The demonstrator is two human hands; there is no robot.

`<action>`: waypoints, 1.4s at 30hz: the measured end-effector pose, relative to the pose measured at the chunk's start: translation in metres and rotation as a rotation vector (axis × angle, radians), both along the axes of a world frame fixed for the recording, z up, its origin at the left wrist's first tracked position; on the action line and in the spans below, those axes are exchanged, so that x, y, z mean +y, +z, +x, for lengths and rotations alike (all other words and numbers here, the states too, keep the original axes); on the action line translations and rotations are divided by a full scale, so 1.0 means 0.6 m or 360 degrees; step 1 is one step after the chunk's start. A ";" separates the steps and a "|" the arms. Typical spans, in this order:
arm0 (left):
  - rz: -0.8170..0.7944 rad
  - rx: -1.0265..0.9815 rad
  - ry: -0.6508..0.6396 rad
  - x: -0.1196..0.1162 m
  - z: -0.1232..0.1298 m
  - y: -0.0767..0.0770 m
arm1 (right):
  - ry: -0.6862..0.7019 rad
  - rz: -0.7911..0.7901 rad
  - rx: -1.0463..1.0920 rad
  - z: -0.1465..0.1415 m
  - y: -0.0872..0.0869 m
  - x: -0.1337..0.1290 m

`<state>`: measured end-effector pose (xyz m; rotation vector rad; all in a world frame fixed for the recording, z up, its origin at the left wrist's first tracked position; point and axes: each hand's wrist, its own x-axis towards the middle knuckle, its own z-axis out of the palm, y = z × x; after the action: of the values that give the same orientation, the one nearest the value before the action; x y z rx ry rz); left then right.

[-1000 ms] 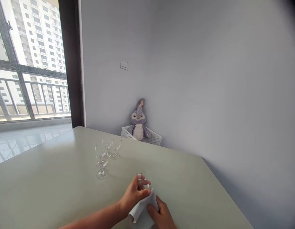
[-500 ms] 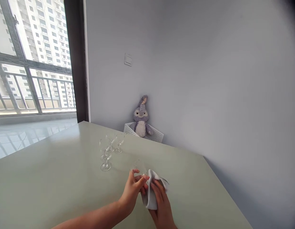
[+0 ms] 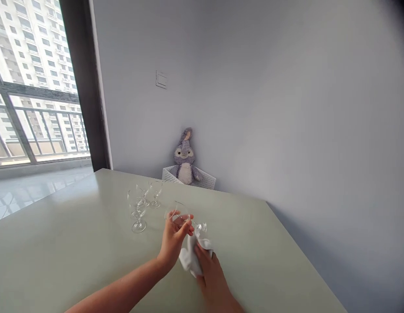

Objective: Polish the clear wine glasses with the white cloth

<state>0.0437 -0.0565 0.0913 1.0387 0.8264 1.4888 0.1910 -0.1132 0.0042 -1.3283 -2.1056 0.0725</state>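
The work with glass and cloth appeared to be in its middle, not at its end; the left hand (image 3: 174,239) had its fingers curled around the bowl of one stemmed glass (image 3: 181,212), with the thumb on the near side; the glass was tilted, its rim toward the far left corner of the table (image 3: 91,252) and its foot toward the right edge. The right hand (image 3: 211,271) was bent over a white cloth (image 3: 192,254) and gripped it just beside the foot of the glass; because of blur, I could not tell if the cloth touched it.

Three other glasses stood upright to the left of the hands; the nearest one (image 3: 138,215) was well in from the far edge, and the two behind, a left one (image 3: 143,196) and a right one (image 3: 155,196), were closer to this edge; they overlapped in the view. Whether these three were already finished, I could not judge, since clear glass showed no sign of it; the held glass, at least, was not yet set down with them, so this part seemed left.
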 end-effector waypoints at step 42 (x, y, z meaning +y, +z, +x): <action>-0.0114 0.0991 0.0510 0.062 -0.076 -0.152 | -0.1688 -0.0523 0.0660 0.372 -0.004 0.198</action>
<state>-0.0021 -0.0191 -0.0001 1.3882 1.5319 1.3881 0.4140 0.0058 0.0020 -2.2293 -0.8905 0.2218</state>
